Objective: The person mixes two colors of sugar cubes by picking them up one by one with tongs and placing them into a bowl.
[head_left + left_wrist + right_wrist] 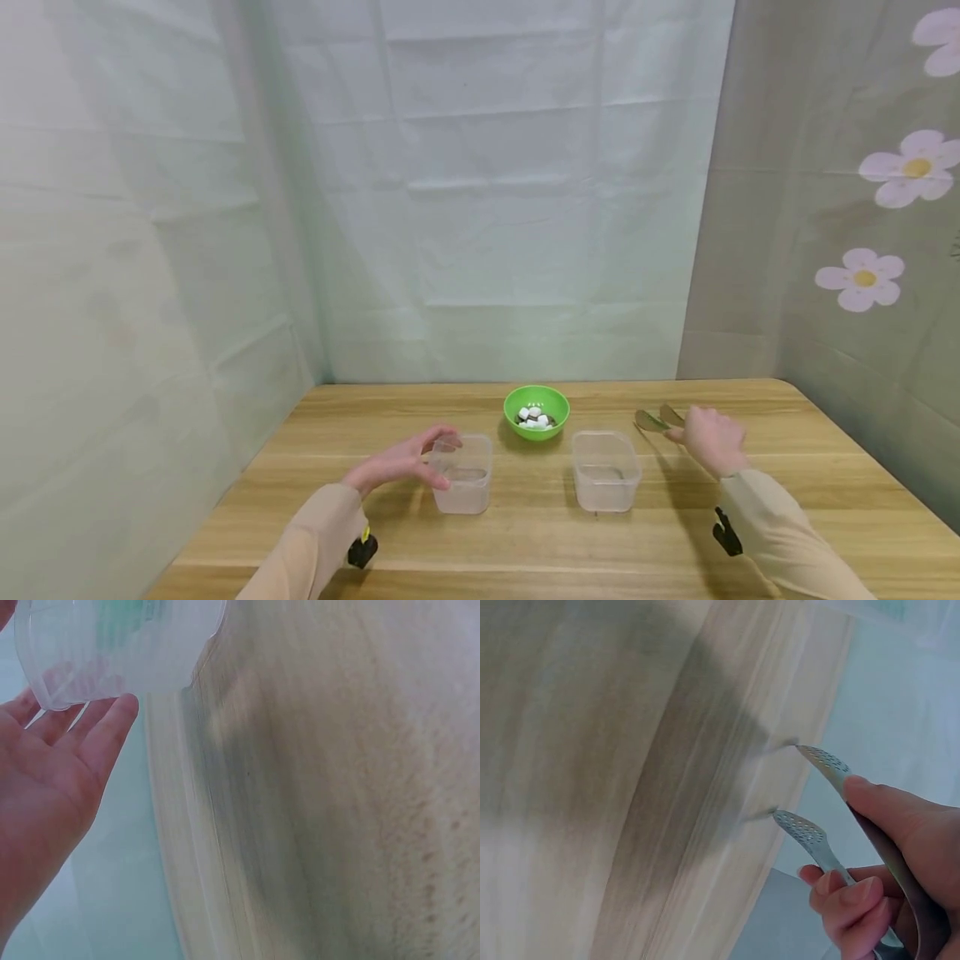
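My left hand (405, 462) grips the left side of a clear plastic container (465, 502), thumb on the near side and fingers toward the back. In the left wrist view the fingertips lie against the wall of that container (150, 664). Metal tongs (806, 831) with perforated ends are held in my right hand (712, 437), the thumb along one arm and curled fingers around the other. Their two tips stand apart over the right side of the table, with nothing between them.
A green bowl (557, 406) holding several small white pieces (534, 412) stands at the table's back middle. A second clear container (606, 497) sits between the first one and the tongs. Curtains hang behind and beside the wooden table (540, 550).
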### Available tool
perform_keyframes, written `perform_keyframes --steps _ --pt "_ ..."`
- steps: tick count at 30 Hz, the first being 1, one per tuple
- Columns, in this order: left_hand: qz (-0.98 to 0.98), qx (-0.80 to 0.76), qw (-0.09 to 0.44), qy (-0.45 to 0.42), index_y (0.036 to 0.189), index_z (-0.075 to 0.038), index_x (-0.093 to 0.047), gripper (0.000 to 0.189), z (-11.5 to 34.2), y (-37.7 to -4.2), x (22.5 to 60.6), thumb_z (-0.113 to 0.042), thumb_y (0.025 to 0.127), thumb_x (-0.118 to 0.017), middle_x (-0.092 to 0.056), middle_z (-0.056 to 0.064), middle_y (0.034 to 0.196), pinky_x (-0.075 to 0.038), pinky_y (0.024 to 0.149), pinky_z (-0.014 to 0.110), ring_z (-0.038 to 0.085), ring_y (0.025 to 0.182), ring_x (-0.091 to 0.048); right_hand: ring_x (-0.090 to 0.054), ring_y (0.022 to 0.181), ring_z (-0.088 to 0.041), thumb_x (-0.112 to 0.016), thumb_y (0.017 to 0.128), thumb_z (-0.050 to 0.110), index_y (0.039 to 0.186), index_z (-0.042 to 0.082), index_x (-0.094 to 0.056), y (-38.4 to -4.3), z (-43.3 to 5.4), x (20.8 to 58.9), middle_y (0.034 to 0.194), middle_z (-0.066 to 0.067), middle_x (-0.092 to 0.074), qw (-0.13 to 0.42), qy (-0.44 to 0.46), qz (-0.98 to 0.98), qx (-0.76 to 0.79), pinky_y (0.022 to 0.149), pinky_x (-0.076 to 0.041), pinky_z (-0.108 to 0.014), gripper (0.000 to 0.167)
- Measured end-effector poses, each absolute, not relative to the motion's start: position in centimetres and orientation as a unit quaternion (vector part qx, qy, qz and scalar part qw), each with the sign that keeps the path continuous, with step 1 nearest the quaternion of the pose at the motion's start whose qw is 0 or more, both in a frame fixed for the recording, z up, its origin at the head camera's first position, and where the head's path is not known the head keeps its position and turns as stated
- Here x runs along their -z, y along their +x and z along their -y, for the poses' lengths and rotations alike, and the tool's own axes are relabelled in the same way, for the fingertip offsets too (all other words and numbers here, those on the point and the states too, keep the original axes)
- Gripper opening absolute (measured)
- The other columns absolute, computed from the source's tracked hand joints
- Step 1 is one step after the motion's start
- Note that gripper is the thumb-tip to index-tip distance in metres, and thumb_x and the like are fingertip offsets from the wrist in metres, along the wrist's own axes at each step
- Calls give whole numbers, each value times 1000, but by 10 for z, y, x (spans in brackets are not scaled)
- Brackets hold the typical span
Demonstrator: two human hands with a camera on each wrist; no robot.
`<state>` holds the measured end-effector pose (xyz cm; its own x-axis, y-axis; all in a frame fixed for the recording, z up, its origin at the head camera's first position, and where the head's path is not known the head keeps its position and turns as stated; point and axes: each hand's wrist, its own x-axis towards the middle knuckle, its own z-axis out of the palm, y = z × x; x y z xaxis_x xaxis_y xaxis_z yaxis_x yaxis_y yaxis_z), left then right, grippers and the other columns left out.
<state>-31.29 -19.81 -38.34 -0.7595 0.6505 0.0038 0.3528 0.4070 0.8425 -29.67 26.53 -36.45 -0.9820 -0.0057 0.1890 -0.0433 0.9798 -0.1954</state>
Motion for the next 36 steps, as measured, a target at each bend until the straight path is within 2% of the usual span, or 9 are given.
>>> perform_keyframes --steps 8,15,18,23,27,36 --pt "-829 -444 161 301 135 -3 -31 81 196 -314 381 -27 70 -73 -39 11 132 -27 93 54 33 121 -31 -41 50 -20 -64 84 31 58 6 -48 -295 -260 361 54 -6 -44 56 7 994 -97 43 -37 -32 39" --pt "-829 -441 164 303 135 -4 -31 82 196 -317 384 -28 70 -74 -40 10 131 -28 94 51 30 120 -32 -42 47 -19 -64 84 28 58 4 -52 -294 -259 370 53 -7 -44 72 39 993 -86 39 -37 -30 38" --pt "-825 -444 164 308 135 -3 -31 82 197 -319 384 -27 70 -74 -40 10 130 -27 94 51 31 120 -33 -46 50 -22 -61 86 28 60 3 -53 -296 -258 372 56 -9 -47 45 40 995 -85 43 -43 -36 37" --pt "-825 -441 163 313 134 -2 -31 82 197 -321 384 -26 69 -75 -41 10 130 -27 94 50 31 120 -33 -51 60 -26 -55 90 25 60 4 -54 -298 -257 373 70 -15 -55 -10 56 994 -98 54 -48 -47 36" --pt "-825 -438 162 318 133 -1 -32 81 196 -322 384 -24 69 -76 -41 10 130 -25 96 51 31 121 -31 -53 62 -27 -55 89 30 60 4 -55 -298 -258 377 75 -17 -58 -25 57 993 -104 56 -48 -48 39" --pt "-827 -434 166 316 134 -1 -31 82 197 -322 382 -24 69 -76 -40 10 132 -24 97 50 32 123 -29 -46 51 -20 -56 85 44 55 8 -51 -297 -257 386 56 -7 -47 -12 49 997 -55 46 -43 -37 48"
